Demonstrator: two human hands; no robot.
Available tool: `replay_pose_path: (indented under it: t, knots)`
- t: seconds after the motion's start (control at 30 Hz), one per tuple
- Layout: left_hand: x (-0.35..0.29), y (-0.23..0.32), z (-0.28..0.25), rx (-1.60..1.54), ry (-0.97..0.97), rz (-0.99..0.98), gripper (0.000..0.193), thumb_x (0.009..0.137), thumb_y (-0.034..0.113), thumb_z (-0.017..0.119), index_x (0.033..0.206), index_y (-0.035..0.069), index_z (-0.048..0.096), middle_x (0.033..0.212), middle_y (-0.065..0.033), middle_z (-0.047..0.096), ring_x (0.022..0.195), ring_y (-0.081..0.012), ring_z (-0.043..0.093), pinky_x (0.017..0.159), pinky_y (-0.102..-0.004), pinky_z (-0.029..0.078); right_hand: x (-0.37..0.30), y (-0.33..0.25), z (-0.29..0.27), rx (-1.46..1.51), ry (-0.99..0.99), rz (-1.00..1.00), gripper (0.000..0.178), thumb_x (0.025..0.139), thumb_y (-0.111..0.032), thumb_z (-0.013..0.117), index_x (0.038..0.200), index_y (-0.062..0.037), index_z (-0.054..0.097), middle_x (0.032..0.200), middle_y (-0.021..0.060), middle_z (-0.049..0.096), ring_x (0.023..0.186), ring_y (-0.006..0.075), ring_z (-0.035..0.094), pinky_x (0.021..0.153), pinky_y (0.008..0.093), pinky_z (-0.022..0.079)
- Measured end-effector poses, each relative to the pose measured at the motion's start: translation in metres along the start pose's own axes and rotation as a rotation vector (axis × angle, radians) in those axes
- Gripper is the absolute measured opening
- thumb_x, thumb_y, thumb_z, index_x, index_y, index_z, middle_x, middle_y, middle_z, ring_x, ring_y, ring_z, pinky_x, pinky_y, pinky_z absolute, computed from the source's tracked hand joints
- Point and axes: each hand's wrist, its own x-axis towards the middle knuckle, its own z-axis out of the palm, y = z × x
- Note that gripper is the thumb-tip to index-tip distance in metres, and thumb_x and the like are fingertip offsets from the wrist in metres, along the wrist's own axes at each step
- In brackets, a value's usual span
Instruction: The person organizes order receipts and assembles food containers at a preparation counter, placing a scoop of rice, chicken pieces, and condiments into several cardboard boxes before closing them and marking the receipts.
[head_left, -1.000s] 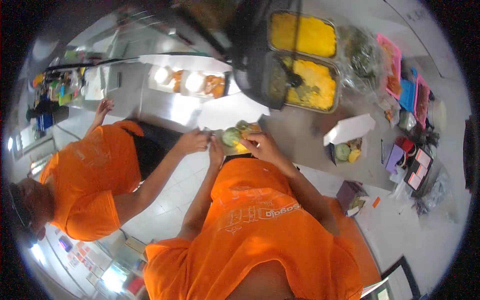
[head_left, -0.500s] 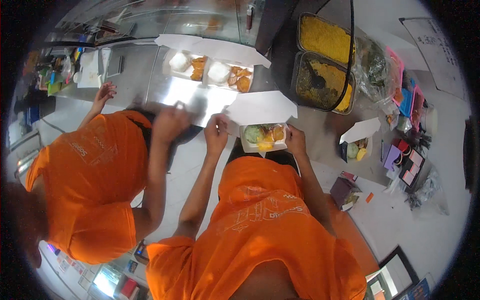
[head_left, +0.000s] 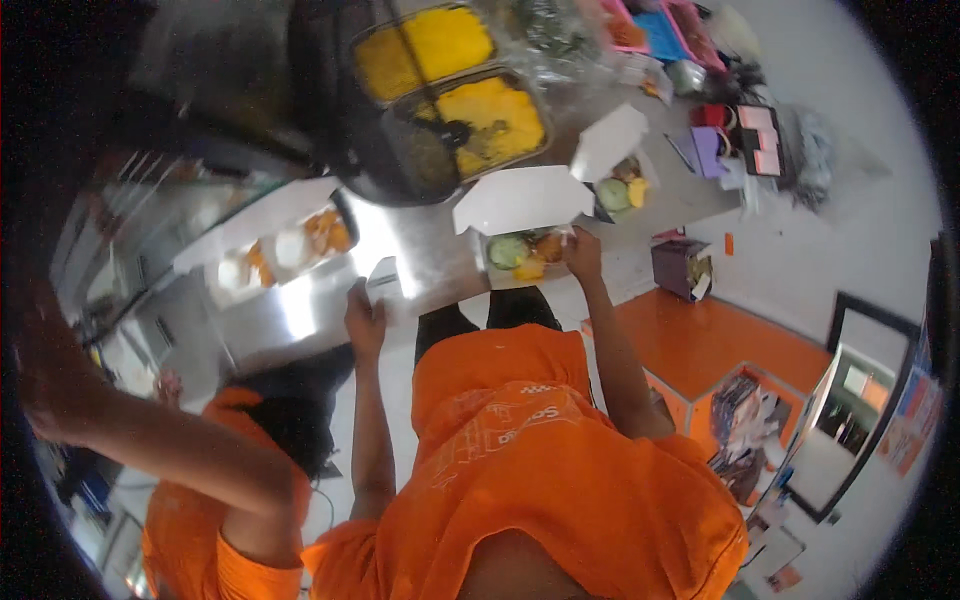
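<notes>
An open white food box (head_left: 525,200) sits at the counter's near edge, its lid standing up at the back. Inside are a green rice mound (head_left: 509,251), a yellow piece (head_left: 529,269) and a brown fried piece (head_left: 549,247). My right hand (head_left: 583,255) grips the box's right side. To the left, my left hand (head_left: 366,315) is apart from the box, fingers curled at the counter edge. A small pale, blurred thing (head_left: 382,272) shows at its fingertips; its kind is unclear. Just behind the box's right side stands a second open box (head_left: 610,140) with similar food.
Two trays of yellow food (head_left: 425,45) stand at the back, a dark spoon (head_left: 455,134) in the nearer one. White boxes with rice (head_left: 291,248) lie at left. A co-worker's arm (head_left: 170,455) reaches across the lower left. A purple box (head_left: 683,268) is at right.
The view has swung to the right. My left hand has let go of the box and moved left. My right hand still holds the box. The co-worker's arm has shifted across the left side.
</notes>
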Motion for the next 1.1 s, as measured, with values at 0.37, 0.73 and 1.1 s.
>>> replay_pose_path:
  t: [0.37,0.73,1.1]
  knots:
    - [-0.044,0.076,0.069,-0.024,-0.185,-0.24,0.025,0.084,0.0,0.06,0.109,0.001,0.054,0.082,-0.0082,0.064,0.07,-0.0109,0.061,0.06,-0.0249,0.049,0.044,0.053,-0.083,-0.028,-0.044,0.258,0.025,0.079,-0.006,0.056,0.102,-0.0001,0.064,0.082,0.0236,0.063,0.076,0.0401,0.061,0.07,0.0455,0.049]
    - [-0.04,0.166,0.218,-0.242,-0.32,-0.302,0.031,0.089,-0.001,0.052,0.12,0.001,0.048,0.106,-0.0088,0.058,0.096,-0.0145,0.057,0.08,-0.0269,0.048,0.153,0.121,-0.097,0.073,0.008,0.099,0.028,0.083,-0.011,0.055,0.109,-0.003,0.061,0.087,0.0205,0.065,0.08,0.0392,0.062,0.072,0.0442,0.049]
    - [-0.017,0.215,0.26,-0.336,-0.071,-0.315,0.057,0.083,-0.008,0.056,0.133,0.009,0.037,0.103,-0.0104,0.057,0.079,-0.0134,0.059,0.06,-0.0251,0.051,0.231,0.263,-0.155,-0.218,0.278,-0.025,0.024,0.08,-0.013,0.061,0.102,-0.0047,0.062,0.091,0.0152,0.065,0.087,0.0313,0.064,0.077,0.0392,0.049]
